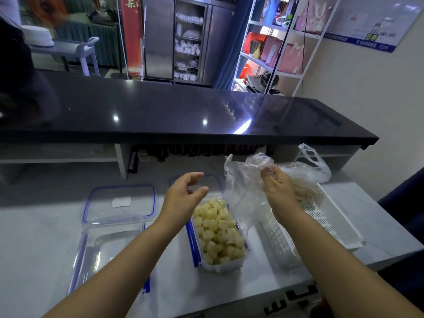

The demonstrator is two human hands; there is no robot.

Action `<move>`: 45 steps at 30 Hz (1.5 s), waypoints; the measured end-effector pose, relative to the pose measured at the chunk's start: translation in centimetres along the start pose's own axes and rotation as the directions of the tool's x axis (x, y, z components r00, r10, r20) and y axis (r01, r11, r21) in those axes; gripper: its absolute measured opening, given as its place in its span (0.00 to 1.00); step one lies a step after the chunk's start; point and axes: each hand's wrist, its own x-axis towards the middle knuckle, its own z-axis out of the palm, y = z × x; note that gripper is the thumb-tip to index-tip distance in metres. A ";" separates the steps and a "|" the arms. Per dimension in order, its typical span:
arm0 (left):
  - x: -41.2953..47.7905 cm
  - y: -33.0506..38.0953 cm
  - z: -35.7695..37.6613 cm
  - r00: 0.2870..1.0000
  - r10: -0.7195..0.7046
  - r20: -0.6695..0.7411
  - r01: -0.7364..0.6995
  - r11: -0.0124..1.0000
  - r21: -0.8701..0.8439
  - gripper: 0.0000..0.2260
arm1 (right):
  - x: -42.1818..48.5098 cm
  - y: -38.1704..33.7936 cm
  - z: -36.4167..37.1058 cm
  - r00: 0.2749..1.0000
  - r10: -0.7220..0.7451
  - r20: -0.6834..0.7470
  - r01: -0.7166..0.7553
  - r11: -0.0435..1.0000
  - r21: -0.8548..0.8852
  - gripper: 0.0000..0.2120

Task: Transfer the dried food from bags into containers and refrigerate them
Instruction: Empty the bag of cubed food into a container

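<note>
**A:** Where is the dried food (218,232) sitting?

**B:** Pale yellow chunks, heaped to the brim of the filled container (229,263), mid-way across the white table (46,237). That heap is my first worry. Pieces at the rim could get caught under the seal, or tumble off when the lid goes on.

**A:** And the lid?

**B:** At 12 o'clock from the tub there's a blue-edged lid (214,183), mostly hidden behind the hands (I can't tell whether it is hinged or lying loose).

**A:** The hands?

**B:** The right hand (278,187), at about 1 o'clock, has its fingertips curled in a pinch on the crumpled top of the clear bag (241,198). The bag hangs limp beside the tub's far right edge. It looks emptied, though a stray piece in a fold can't be ruled out, and a careless shake would drop that piece on the table. The left hand (183,196) hovers at 11 o'clock, fingers loosely spread, thumb apart, holding nothing.

**A:** Further out?

**B:** At 9 o'clock is an empty container (103,249), its cover (119,203) lying open at the far side. At 3 o'clock a white basket (332,223) holds a second bag (307,177) of brownish food. The hanging film could snag the basket's rim or sweep across the heap. The right forearm also crosses the basket, so a quick pull back might knock it toward the table edge.
</note>
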 end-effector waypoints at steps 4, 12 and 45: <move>1.0 2.7 3.7 0.967 0.214 0.140 -0.243 0.938 0.246 0.29 | 0.1 0.8 -2.5 1.000 0.009 -0.006 -0.009 1.000 -0.008 0.11; 2.6 4.2 16.7 0.944 0.068 0.323 -0.269 0.724 0.636 0.38 | 2.3 5.0 -10.3 0.991 0.125 -0.056 -0.119 0.988 0.097 0.10; 4.4 -0.3 33.0 0.782 -0.160 0.602 -0.566 0.221 0.794 0.11 | 10.0 16.1 -25.9 0.676 0.226 0.702 0.620 0.340 -0.707 0.17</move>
